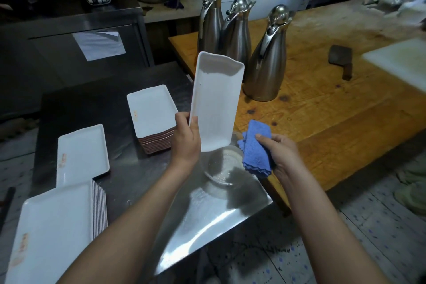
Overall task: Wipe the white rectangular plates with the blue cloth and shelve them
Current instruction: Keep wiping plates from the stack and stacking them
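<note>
My left hand (pixel 185 139) grips the lower left edge of a white rectangular plate (pixel 215 101), held up on end with its inner face towards me. My right hand (pixel 280 153) holds a folded blue cloth (pixel 254 148) just right of the plate's bottom corner, apart from the plate. On the steel table (pixel 207 221) stand a tall stack of white plates (pixel 152 114), a single-looking plate (pixel 81 155) and another stack (pixel 53 233) at the near left.
A glass bowl (pixel 222 167) sits on the steel table under the held plate. Three steel jugs (pixel 267 60) stand on the wooden table (pixel 334 108) to the right, with a cleaver (pixel 341 59) and a white board (pixel 401 62) further right.
</note>
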Action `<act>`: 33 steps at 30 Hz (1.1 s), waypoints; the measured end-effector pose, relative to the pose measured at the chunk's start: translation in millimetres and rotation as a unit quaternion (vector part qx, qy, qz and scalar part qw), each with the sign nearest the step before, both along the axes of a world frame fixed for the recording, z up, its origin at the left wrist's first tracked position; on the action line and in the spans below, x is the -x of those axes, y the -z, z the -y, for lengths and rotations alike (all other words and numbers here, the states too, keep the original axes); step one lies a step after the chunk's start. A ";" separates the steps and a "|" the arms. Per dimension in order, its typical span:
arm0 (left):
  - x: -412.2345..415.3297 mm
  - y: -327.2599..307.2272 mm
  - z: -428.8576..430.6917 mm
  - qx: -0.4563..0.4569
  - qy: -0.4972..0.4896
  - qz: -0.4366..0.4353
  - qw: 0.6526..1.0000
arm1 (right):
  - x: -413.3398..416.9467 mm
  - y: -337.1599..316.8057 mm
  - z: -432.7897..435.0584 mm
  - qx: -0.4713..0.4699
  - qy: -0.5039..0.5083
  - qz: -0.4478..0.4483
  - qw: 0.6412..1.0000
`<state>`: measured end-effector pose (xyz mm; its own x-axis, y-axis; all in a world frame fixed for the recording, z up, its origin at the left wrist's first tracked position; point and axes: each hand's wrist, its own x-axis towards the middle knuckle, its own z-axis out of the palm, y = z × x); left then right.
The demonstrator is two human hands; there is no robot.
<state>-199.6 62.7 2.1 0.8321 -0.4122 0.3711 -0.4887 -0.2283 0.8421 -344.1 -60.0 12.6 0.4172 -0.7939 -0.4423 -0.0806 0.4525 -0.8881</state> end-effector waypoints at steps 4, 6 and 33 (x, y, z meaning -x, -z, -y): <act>2.2 4.1 1.7 0.010 -0.007 0.000 1.000 | 0.1 -0.5 -1.8 -0.011 0.001 0.021 1.000; 3.2 3.6 1.4 0.010 0.000 -0.007 1.000 | -2.0 -1.4 -4.5 -0.017 -0.001 0.030 0.999; -28.3 -28.2 -166.7 0.036 -0.148 -0.337 0.929 | -94.6 -45.1 -152.5 0.066 -0.285 0.069 0.954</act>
